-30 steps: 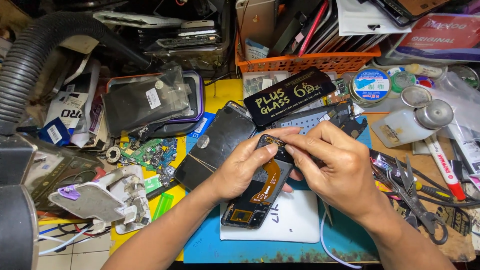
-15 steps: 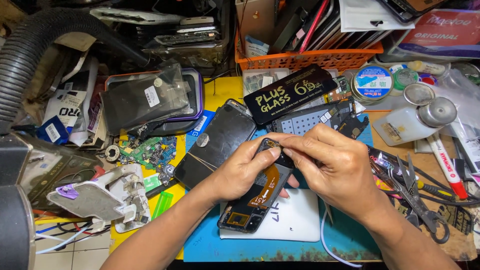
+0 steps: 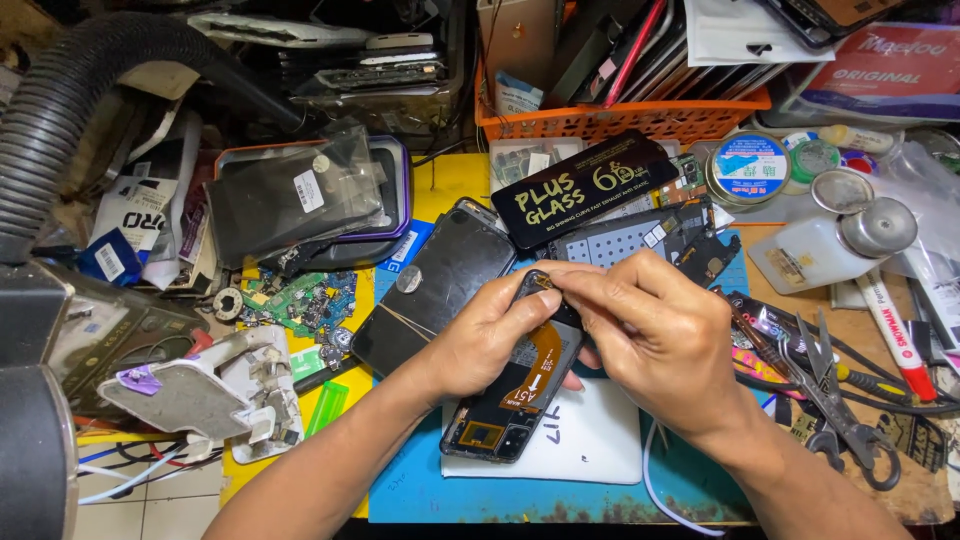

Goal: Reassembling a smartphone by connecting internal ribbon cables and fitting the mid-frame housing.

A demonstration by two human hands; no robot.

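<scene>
An opened black phone (image 3: 510, 395) with its back off lies tilted over a white pad (image 3: 590, 445) on the blue mat. An orange-brown flex cable runs down its middle. My left hand (image 3: 490, 335) grips the phone's upper left edge. My right hand (image 3: 655, 335) covers the upper right part, thumb and forefinger pinched at the top end of the phone; whatever they pinch is too small to make out.
A black phone back panel (image 3: 430, 285) lies left of my hands, a long black glass box (image 3: 585, 188) behind. Green circuit boards (image 3: 305, 300), a grey hose (image 3: 70, 110), an orange basket (image 3: 640, 115), a white bottle (image 3: 830, 245), scissors (image 3: 835, 400) and pliers crowd the bench.
Both hands stay on the phone. The phone and my fingers have shifted only slightly at its top end.
</scene>
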